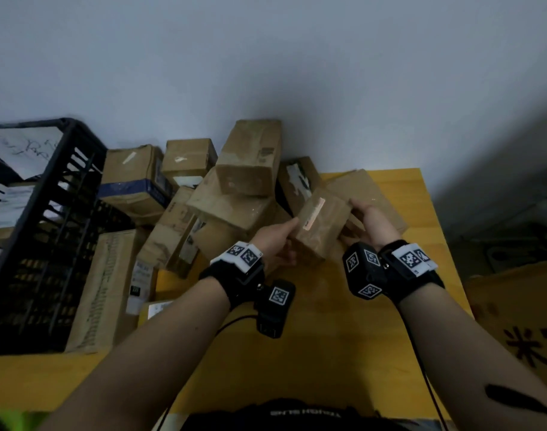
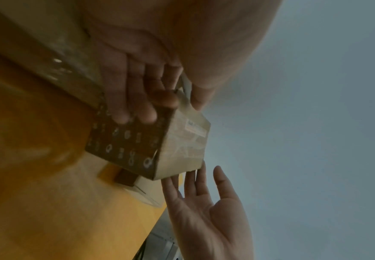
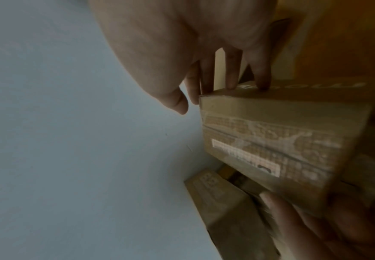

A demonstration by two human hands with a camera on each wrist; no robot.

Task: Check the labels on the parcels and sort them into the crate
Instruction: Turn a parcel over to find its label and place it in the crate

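Hands: left hand (image 1: pixel 275 244) grips small parcel (image 1: pixel 323 227), right hand (image 1: pixel 370 217) flat-fingered against it, above yellow table (image 1: pixel 328 337); crate (image 1: pixel 48 228) left of table, grey wall (image 1: pixel 297 57) behind.

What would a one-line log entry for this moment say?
step: label check | left hand: grips parcel | right hand: straight fingers on its far end | label: facing up | crate: left, part filled

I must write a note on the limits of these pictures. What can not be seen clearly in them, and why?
- Label text on the held parcel: blurred in the right wrist view, too small in the head view.
- Crate: cut off by the head view's left edge.
- Lower parcels in the pile: covered by the upper ones.
- Left hand fingers: behind the parcel in the head view.
- Right hand: grip on the parcel unclear.
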